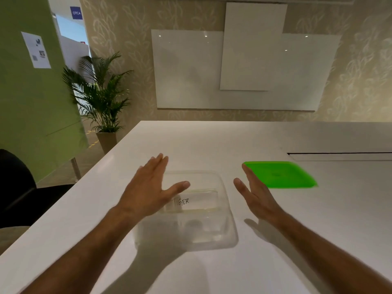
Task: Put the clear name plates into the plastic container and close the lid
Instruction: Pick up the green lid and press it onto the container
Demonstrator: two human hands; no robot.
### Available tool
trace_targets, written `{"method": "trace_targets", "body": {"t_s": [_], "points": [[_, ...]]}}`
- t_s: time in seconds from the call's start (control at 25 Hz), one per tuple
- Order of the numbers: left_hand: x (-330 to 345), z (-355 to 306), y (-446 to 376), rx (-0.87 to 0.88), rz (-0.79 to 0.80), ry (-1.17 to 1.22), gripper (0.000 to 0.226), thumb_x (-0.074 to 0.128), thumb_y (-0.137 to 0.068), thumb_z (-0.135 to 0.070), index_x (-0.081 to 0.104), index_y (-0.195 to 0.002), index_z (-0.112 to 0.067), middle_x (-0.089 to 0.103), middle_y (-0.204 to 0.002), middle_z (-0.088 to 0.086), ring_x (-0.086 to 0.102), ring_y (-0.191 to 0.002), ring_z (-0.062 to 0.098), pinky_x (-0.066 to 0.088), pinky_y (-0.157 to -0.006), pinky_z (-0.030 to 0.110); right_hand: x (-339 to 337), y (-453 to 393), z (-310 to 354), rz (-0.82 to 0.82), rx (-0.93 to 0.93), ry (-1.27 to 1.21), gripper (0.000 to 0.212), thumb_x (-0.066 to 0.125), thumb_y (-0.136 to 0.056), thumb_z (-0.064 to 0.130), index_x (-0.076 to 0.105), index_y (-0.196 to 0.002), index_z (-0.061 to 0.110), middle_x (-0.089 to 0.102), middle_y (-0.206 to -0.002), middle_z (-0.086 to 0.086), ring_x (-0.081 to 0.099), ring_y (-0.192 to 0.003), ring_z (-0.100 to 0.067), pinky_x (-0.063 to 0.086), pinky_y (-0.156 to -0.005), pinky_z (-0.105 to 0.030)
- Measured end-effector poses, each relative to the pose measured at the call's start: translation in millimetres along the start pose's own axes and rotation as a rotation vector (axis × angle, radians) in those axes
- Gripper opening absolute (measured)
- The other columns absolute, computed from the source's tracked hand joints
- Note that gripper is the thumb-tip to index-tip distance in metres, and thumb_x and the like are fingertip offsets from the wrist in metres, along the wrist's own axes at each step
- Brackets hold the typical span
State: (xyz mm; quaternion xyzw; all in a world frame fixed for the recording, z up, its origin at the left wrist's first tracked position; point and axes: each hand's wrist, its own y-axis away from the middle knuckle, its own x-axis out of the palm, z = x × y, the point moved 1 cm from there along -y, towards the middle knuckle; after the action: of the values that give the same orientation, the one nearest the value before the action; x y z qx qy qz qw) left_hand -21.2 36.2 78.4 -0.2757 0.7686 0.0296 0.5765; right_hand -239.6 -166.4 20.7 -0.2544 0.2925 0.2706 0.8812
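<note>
A clear plastic container [220, 236] stands open on the white table [212, 141]. Inside it lies a clear name plate [199, 201] with a white card bearing handwritten letters. My left hand [148, 187] hovers flat over the container's left side, fingers apart, holding nothing, and hides part of the card. My right hand [256, 196] is open just right of the container, palm turned inward, empty. The bright green lid [282, 175] lies flat on the table right behind my right hand's fingertips.
A long narrow slot [339, 154] runs across the tabletop at the far right. A black chair [14, 187] stands left of the table, with a potted palm [101, 96] and a green board [31, 92] beyond it. Whiteboards hang on the far wall.
</note>
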Motion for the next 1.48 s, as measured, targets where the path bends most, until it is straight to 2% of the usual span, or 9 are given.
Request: {"method": "trace_targets", "body": {"t_s": [0.32,0.68,0.84,0.92,1.04,1.16,1.24,1.4,1.48], "points": [[68,-126,-68,0.201,0.077,-0.132,0.108,0.032,-0.082,-0.083,-0.001,-0.157,-0.013,-0.005,-0.167,0.005,-0.005,-0.154,0.022,0.004,-0.124,0.048,-75,-21,-95,-0.072,0.022,0.486,0.117,0.008,-0.07,0.09,0.013,-0.155,0.009,0.014,-0.163,-0.008,0.007,-0.151,-0.02,0.003,-0.121,-0.04],[133,-214,-116,0.219,0.15,-0.136,0.112,0.05,-0.082,-0.075,0.001,-0.156,-0.006,0.002,-0.166,0.012,0.001,-0.153,0.029,0.007,-0.123,0.051,-134,-17,-175,-0.11,0.323,0.466,0.094,0.033,-0.086,0.068,0.008,-0.155,0.009,0.012,-0.163,-0.012,0.009,-0.151,-0.024,0.007,-0.122,-0.042],[174,-226,-124,0.084,0.25,-0.009,0.118,0.055,-0.077,-0.076,0.004,-0.156,-0.006,0.004,-0.165,0.014,0.003,-0.153,0.029,0.009,-0.122,0.051,-145,-12,-191,-0.066,0.361,0.313,0.083,0.048,-0.096,0.05,-0.017,-0.148,0.044,0.008,-0.163,-0.017,0.01,-0.15,-0.032,0.012,-0.12,-0.041],[193,-224,-124,0.016,0.296,0.032,0.12,0.054,-0.077,-0.078,0.0,-0.156,-0.006,0.0,-0.166,0.016,-0.001,-0.153,0.029,0.007,-0.122,0.051,-146,-18,-201,-0.077,0.408,0.284,0.083,0.046,-0.093,0.061,0.004,-0.155,0.027,0.016,-0.162,-0.012,0.018,-0.148,-0.03,0.018,-0.118,-0.043],[213,-217,-128,-0.077,0.317,0.047,0.123,0.05,-0.076,-0.081,-0.005,-0.156,-0.005,-0.001,-0.165,0.019,-0.003,-0.153,0.032,0.005,-0.122,0.051,-145,-32,-212,-0.114,0.421,0.342,0.081,0.046,-0.091,0.061,0.032,-0.142,0.0,0.044,-0.144,-0.024,0.041,-0.133,-0.04,0.033,-0.108,-0.046],[225,-215,-132,-0.112,0.32,0.041,0.125,0.046,-0.074,-0.085,0.0,-0.155,-0.002,0.011,-0.164,0.019,0.004,-0.152,0.032,0.003,-0.121,0.054,-143,-36,-215,-0.074,0.389,0.384,0.069,0.033,-0.084,0.074,0.045,-0.116,0.014,0.061,-0.118,-0.017,0.056,-0.114,-0.038,0.038,-0.1,-0.049],[229,-215,-132,-0.099,0.329,0.032,0.124,0.045,-0.074,-0.086,0.004,-0.155,-0.002,0.013,-0.163,0.017,0.005,-0.152,0.03,0.001,-0.12,0.056,-141,-36,-216,-0.076,0.352,0.405,0.072,0.027,-0.082,0.074,0.046,-0.116,0.013,0.064,-0.115,-0.015,0.058,-0.11,-0.037,0.038,-0.101,-0.051],[231,-213,-131,-0.087,0.256,0.047,0.104,0.052,-0.08,-0.073,0.02,-0.153,-0.006,0.032,-0.157,0.013,0.023,-0.148,0.029,0.012,-0.121,0.053,-143,-33,-216,-0.182,0.344,0.312,0.055,0.056,-0.083,0.02,0.046,-0.136,0.014,0.064,-0.12,-0.019,0.058,-0.11,-0.039,0.047,-0.094,-0.045],[223,-213,-129,-0.096,0.168,0.069,0.08,0.06,-0.086,-0.055,0.035,-0.145,-0.007,0.049,-0.144,0.011,0.041,-0.136,0.029,0.03,-0.114,0.048,-145,-30,-216,-0.254,0.329,0.314,0.056,0.061,-0.08,0.013,0.05,-0.134,0.017,0.068,-0.114,-0.018,0.062,-0.103,-0.039,0.05,-0.085,-0.039]]}}
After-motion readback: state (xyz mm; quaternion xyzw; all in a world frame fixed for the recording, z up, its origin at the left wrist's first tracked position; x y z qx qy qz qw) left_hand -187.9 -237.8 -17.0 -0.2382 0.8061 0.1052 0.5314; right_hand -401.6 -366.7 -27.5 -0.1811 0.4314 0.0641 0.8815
